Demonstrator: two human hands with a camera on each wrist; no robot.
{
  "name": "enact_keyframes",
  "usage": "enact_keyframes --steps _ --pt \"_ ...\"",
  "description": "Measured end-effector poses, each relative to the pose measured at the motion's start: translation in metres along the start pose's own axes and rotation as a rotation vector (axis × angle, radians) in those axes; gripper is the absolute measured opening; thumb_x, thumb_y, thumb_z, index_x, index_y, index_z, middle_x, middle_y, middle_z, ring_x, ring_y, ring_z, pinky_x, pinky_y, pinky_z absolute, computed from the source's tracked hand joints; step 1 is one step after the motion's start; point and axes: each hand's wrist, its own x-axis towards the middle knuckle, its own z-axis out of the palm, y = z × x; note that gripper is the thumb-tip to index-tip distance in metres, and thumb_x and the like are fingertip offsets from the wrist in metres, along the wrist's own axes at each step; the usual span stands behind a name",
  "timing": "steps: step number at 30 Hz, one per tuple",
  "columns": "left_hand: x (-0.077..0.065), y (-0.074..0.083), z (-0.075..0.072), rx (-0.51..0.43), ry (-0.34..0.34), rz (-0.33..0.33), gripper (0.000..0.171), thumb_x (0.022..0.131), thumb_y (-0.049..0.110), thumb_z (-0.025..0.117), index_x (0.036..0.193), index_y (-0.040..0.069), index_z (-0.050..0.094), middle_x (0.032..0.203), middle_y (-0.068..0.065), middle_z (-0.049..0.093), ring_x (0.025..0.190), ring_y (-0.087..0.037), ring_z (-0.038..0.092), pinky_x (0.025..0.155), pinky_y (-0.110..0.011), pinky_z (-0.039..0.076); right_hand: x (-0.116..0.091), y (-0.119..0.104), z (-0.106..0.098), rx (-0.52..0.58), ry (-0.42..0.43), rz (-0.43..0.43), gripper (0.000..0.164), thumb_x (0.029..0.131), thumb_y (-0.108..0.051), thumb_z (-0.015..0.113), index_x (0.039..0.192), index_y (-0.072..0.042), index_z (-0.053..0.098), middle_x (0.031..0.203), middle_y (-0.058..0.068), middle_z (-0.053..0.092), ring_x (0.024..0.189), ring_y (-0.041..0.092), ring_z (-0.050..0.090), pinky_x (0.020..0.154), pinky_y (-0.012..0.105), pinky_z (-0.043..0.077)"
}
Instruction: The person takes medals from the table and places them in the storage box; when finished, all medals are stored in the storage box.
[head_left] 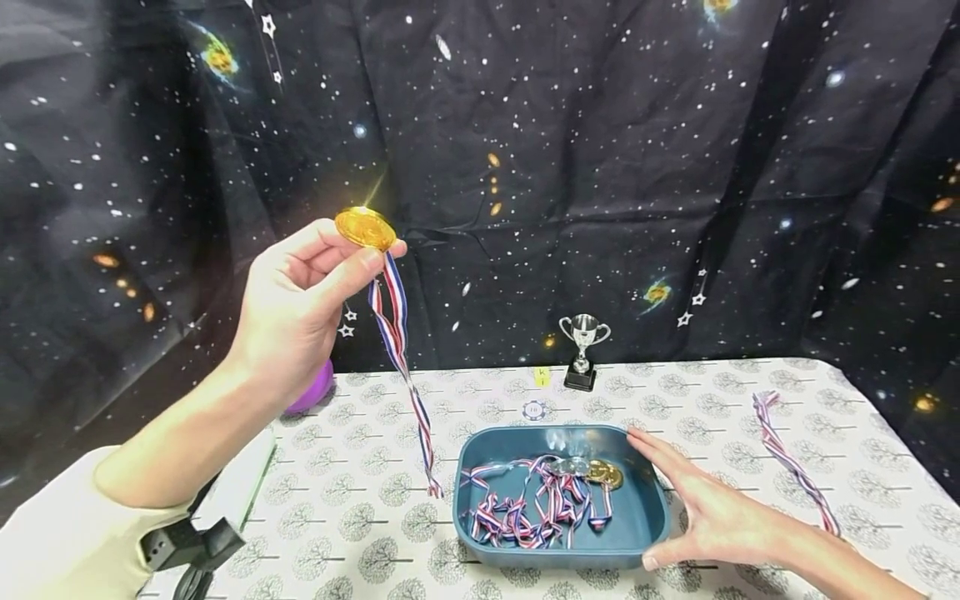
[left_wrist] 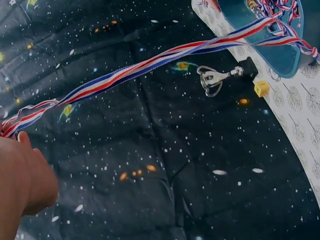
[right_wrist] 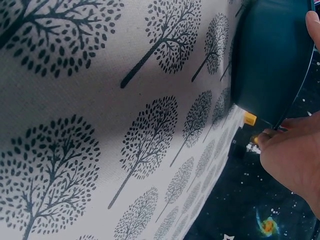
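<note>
Gold medal (head_left: 365, 227) is up in the air, pinched by the left hand (head_left: 296, 308), and its striped ribbon (head_left: 401, 358) hangs down to the surface (head_left: 360, 500). It looks like sorting medals; next the medal likely needs a careful lowering. To the right, the blue tray (head_left: 480, 546) holds more medals. The right hand (head_left: 712, 512) lies flat, fingers straight, against the tray's side.

Your left hand (head_left: 296, 304) is raised high, forearm angled upward, with thumb and fingertips pinched together. Your right hand (head_left: 716, 508) lies low, fingers straight and spread, palm facing inward.
</note>
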Motion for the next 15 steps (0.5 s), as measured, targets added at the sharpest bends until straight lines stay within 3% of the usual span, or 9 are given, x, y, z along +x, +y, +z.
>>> enact_keyframes --steps 8,15 --pt "-0.005 -0.003 0.013 0.026 -0.039 -0.012 0.025 0.094 -0.018 0.064 0.099 0.004 0.076 0.106 -0.013 0.080 0.106 -0.026 0.077 0.115 -0.038 0.048 0.001 -0.001 -0.001 -0.010 -0.006 0.003 0.128 0.069 -0.059 0.096 0.166 -0.007 0.030 0.169 0.011 0.032 0.149 0.024 0.039 0.117 0.030 0.036" --pt "0.001 0.001 0.019 0.003 -0.056 0.019 0.022 0.096 -0.016 0.064 0.102 0.002 0.075 0.105 -0.013 0.079 0.106 -0.027 0.075 0.113 -0.039 0.049 0.001 -0.001 -0.002 0.001 -0.019 0.025 0.129 0.069 -0.060 0.095 0.167 -0.009 0.029 0.170 0.010 0.030 0.148 0.029 0.040 0.117 0.037 0.039"
